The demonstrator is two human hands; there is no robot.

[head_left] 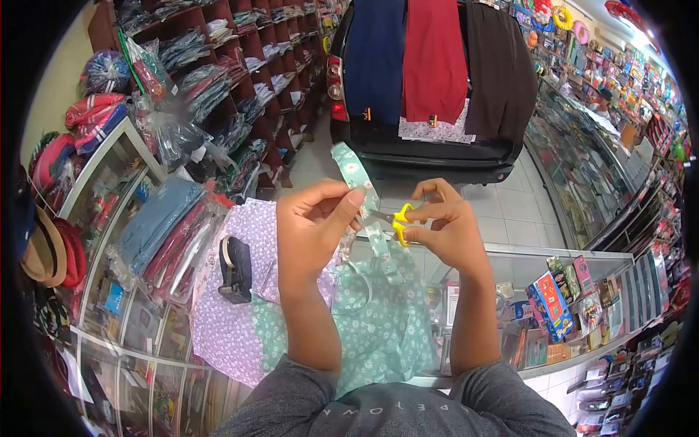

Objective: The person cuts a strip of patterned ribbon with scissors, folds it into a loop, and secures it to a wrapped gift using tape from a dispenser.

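Note:
My left hand [320, 215] pinches a green floral strap [354, 171] between thumb and fingers, its upper end standing above the hand. Small scissors with yellow handles [400, 222] are held in my right hand [445, 222], and their blades point left at the strap beside my left fingertips. Below both hands, green floral fabric [382, 320] spreads over the glass counter. Purple floral fabric [226, 342] lies to its left. A black tape dispenser [234, 269] rests on the purple fabric.
Folded clothes in plastic [164, 233] lie on the counter at the left, with packed shelves [240, 80] behind. Trousers [435, 58] hang over the back of a black vehicle [429, 164] ahead. Boxed toys [550, 306] sit at the right. A person [603, 103] is at the far right.

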